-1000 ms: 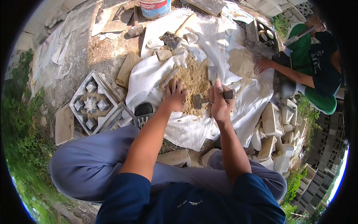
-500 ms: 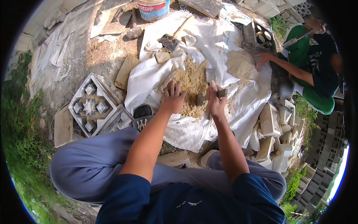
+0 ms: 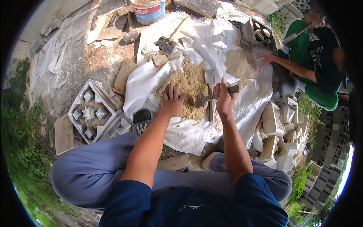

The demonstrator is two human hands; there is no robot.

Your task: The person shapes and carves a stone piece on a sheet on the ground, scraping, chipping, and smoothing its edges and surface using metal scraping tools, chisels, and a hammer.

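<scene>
We work sand (image 3: 194,80), it seems, left hand (image 3: 173,101) spread at its left, right hand (image 3: 225,99) gripping a tool (image 3: 201,101); next probably needs steadiness.

hammer (image 3: 201,100): grey blocky head, dark handle, held crosswise, head at heap's right edge | sandy heap (image 3: 193,81): tan, crumbly, uneven, spread on white sheeting (image 3: 140,87)
</scene>
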